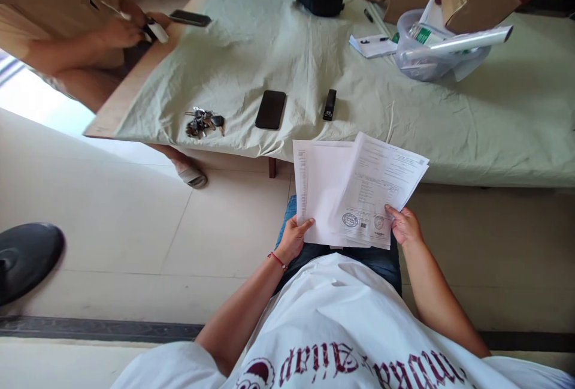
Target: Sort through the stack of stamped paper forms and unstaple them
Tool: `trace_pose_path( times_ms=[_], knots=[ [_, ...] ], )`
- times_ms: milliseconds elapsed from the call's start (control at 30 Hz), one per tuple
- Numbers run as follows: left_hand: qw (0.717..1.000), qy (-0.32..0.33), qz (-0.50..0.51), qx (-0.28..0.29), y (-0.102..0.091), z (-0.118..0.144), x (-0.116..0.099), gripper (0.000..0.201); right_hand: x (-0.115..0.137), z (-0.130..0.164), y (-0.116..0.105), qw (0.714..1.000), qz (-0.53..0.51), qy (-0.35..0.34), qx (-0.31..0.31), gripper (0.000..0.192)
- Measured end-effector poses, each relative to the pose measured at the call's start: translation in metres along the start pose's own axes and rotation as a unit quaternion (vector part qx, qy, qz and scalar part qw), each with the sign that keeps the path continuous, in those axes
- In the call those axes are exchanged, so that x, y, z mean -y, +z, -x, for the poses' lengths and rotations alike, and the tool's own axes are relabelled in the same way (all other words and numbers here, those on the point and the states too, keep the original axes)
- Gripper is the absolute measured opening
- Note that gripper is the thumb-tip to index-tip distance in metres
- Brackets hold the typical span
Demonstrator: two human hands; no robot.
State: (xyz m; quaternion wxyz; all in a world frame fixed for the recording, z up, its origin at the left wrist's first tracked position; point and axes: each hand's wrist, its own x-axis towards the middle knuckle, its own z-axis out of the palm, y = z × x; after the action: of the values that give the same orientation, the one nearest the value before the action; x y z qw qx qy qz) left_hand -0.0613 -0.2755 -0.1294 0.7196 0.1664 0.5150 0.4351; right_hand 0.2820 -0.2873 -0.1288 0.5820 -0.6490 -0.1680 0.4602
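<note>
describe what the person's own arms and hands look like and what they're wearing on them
Both forearms are bare. The left hand has a thin red string bracelet at the wrist. The right hand wears nothing visible. A white T-shirt with dark red lettering has short sleeves.

Matt white printed paper sheets [359, 191] in both hands; beyond them, creased pale-green cloth [278, 47] under a glossy black phone [271, 109] and metal keys [203, 122].

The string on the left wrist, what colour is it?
Red. The thin string circles the wrist just behind the left hand, clearest in the head view.
</note>
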Motion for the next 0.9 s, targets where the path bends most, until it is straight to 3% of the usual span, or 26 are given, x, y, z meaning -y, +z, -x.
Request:
trace_pose_path(
  times_ms=[267,433,667,900],
  knots=[
    [1.0,0.0,-0.009,0.014,-0.001,-0.001,-0.001,0.071,-0.018,0.015,0.029,0.996,0.017,0.045,0.076,0.069],
    [1.0,-0.002,-0.012,0.023,-0.002,-0.002,0.001,0.077,-0.027,0.018,0.039,0.994,0.016,0.056,0.088,0.075],
    [1.0,-0.014,-0.004,0.027,-0.003,-0.004,0.002,0.081,-0.031,0.016,0.031,0.996,0.022,0.055,0.072,0.066],
    [0.999,-0.018,0.003,0.032,-0.003,-0.006,-0.001,0.082,-0.015,-0.002,0.009,1.0,0.002,0.005,0.006,0.059]
  ],
)
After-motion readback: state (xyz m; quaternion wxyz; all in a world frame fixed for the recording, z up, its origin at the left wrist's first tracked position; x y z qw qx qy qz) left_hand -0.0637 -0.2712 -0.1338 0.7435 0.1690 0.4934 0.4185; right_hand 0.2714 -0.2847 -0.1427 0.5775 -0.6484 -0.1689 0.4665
